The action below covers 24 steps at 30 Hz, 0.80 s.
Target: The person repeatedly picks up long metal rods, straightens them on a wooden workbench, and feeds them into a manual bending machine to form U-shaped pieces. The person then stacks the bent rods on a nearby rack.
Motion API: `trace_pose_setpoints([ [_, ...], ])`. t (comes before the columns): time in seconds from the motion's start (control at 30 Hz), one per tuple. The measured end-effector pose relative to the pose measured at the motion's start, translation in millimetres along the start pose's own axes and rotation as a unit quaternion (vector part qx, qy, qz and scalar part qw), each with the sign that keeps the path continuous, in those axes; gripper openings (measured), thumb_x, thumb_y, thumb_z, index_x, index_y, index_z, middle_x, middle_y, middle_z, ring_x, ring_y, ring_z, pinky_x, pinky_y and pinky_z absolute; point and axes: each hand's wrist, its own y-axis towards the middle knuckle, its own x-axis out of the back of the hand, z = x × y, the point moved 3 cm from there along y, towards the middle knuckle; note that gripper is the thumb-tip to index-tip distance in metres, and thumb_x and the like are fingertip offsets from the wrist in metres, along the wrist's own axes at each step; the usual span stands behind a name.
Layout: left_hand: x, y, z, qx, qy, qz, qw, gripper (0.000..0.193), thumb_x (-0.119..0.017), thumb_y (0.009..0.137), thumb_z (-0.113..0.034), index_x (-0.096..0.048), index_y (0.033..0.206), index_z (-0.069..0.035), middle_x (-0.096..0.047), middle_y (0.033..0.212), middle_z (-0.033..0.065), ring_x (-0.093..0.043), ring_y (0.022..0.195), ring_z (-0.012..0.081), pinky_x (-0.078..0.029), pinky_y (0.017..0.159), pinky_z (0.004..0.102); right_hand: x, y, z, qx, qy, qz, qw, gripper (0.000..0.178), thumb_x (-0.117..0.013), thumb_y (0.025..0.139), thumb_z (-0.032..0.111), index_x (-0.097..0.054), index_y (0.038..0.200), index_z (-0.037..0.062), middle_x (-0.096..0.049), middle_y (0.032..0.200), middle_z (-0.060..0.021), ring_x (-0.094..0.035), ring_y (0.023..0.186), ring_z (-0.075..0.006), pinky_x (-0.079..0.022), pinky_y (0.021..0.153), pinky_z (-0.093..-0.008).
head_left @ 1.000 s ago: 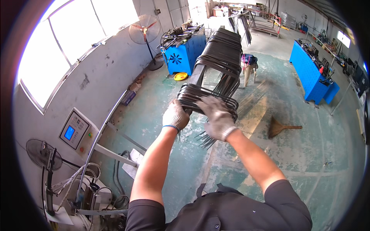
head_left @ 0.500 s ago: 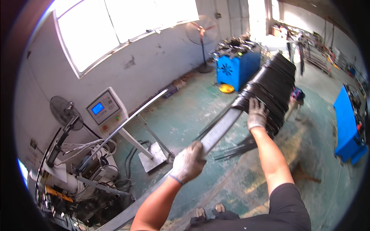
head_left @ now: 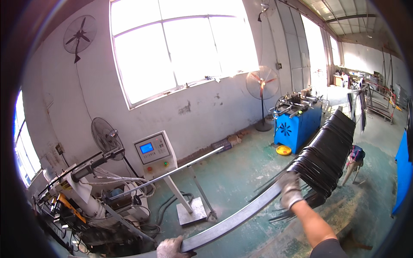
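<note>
A long grey flat metal bar [head_left: 232, 224] runs from the lower edge up to the right. Bunched along its far part hang many thin black rods [head_left: 325, 152], packed side by side. My left hand [head_left: 172, 248], in a pale knitted glove, is closed round the bar at the lower edge, partly cut off by the picture. My right hand [head_left: 291, 191], gloved the same way, is at the near end of the black bunch, over the bar. Its fingers are smeared by motion, so whether they grip anything is unclear.
A control box [head_left: 153, 151] on a post stands left, beside a thin metal rail [head_left: 189, 164] and a machine with cables [head_left: 88, 202]. Behind are a blue machine [head_left: 297, 127], a yellow dish [head_left: 283, 150] and a standing fan [head_left: 262, 84]. Blue equipment [head_left: 402, 172] stands at right.
The view has swung up and left. My left hand has moved down and back along the bar; my right hand has come off the black rods' top to their near end.
</note>
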Motion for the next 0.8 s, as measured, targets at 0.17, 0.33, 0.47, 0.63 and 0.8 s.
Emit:
trace_pose_setpoints([
  [0.17, 7, -28, 29, 0.014, 0.028, -0.030, 0.999, 0.082, -0.100, 0.070, -0.054, -0.070, 0.132, -0.009, -0.074, 0.098, 0.0169, -0.072, 0.094, 0.0416, -0.057, 0.083, 0.0548, 14, -57, 97, 0.304, 0.148, -0.249, 0.908, 0.053, -0.066, 0.089, 0.013, -0.066, 0.142, 0.0094, -0.073, 0.135, -0.0193, -0.064, 0.139, -0.0385, -0.036, 0.130, -0.0600],
  [0.33, 19, -66, 71, 0.055, 0.039, -0.061, 0.996, 0.080, -0.102, 0.067, -0.052, -0.073, 0.130, -0.012, -0.074, 0.099, 0.0145, -0.071, 0.097, 0.0403, -0.057, 0.089, 0.0544, 49, -87, 141, 0.320, 0.098, -0.148, 0.931, 0.037, -0.070, 0.089, 0.015, -0.073, 0.125, 0.0082, -0.077, 0.124, -0.0177, -0.070, 0.127, -0.0350, -0.049, 0.115, -0.0484],
  [0.47, 27, -110, 120, 0.133, 0.039, -0.070, 0.988, 0.086, -0.102, 0.064, -0.053, -0.074, 0.135, -0.012, -0.076, 0.114, 0.0145, -0.067, 0.117, 0.0405, -0.051, 0.107, 0.0540, 49, -90, 141, 0.311, 0.093, -0.147, 0.935, 0.039, -0.067, 0.091, 0.020, -0.073, 0.129, 0.0094, -0.075, 0.126, -0.0183, -0.069, 0.128, -0.0363, -0.049, 0.115, -0.0500],
  [0.63, 7, -127, 155, 0.162, 0.024, -0.072, 0.984, 0.092, -0.101, 0.062, -0.056, -0.074, 0.139, -0.014, -0.074, 0.127, 0.0144, -0.062, 0.129, 0.0425, -0.049, 0.114, 0.0548, 49, -91, 148, 0.291, 0.089, -0.160, 0.939, 0.039, -0.068, 0.089, 0.019, -0.074, 0.126, 0.0086, -0.076, 0.124, -0.0179, -0.069, 0.128, -0.0358, -0.048, 0.116, -0.0492],
  [0.8, 3, -124, 165, 0.168, 0.034, -0.048, 0.984, 0.088, -0.097, 0.064, -0.060, -0.074, 0.138, -0.016, -0.074, 0.125, 0.0134, -0.063, 0.125, 0.0421, -0.050, 0.109, 0.0548, 52, -95, 151, 0.282, 0.098, -0.172, 0.939, 0.036, -0.070, 0.087, 0.017, -0.076, 0.121, 0.0083, -0.077, 0.121, -0.0172, -0.070, 0.126, -0.0354, -0.049, 0.115, -0.0487],
])
